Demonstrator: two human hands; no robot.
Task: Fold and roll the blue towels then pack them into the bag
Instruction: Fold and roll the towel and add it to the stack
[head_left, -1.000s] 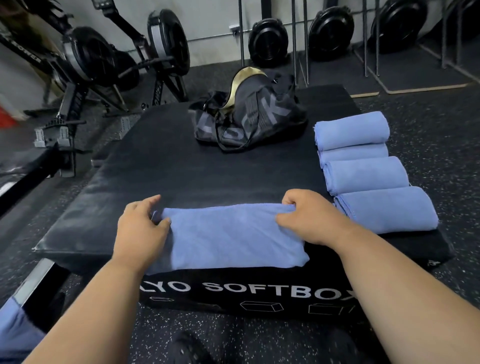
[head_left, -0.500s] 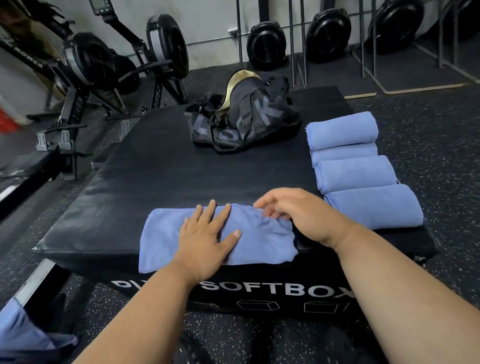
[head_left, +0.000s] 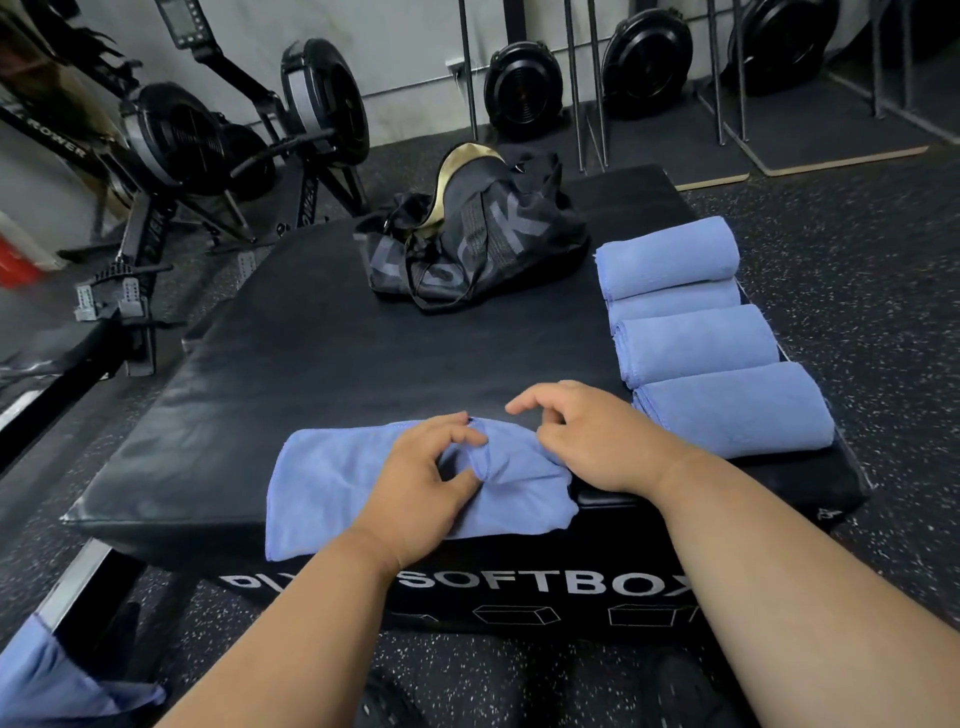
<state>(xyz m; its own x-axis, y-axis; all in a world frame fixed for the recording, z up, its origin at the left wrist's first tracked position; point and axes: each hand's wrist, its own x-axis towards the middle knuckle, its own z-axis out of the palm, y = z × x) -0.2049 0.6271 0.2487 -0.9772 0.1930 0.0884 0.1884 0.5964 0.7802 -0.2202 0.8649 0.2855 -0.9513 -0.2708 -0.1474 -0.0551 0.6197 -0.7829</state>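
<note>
Step in hand: rolling, by my reading. You have the folded blue towel (head_left: 363, 483) lying along the near edge of the soft box (head_left: 311, 364), and its right end is bunched up into the first turn of a roll.
Left hand: your left hand (head_left: 421, 478) sits on the towel's middle with fingers and thumb curled around the raised fold at the right end, pinching it.
Right hand: your right hand (head_left: 587, 436) rests at the towel's right end, fingers loosely curled; the tips touch the cloth near the fold, but whether they actually pinch it you cannot tell from this view.
Finished rolls: four rolled towels (head_left: 696, 338) lie side by side on the box's right edge, touching one another, well apart from the one you are working.
Bag: the black bag (head_left: 478, 244) stands at the far side of the box, its mouth gaping upward, with nothing blue showing inside.
Progress: judged from this, folding is nearly over and packing has not begun.
Next move: bring both hands onto the bunched end, square it so the edges line up, then roll evenly toward the left end, keeping the turns tight.
Spare cloth: more blue fabric (head_left: 47, 675) hangs at the lower left.
</note>
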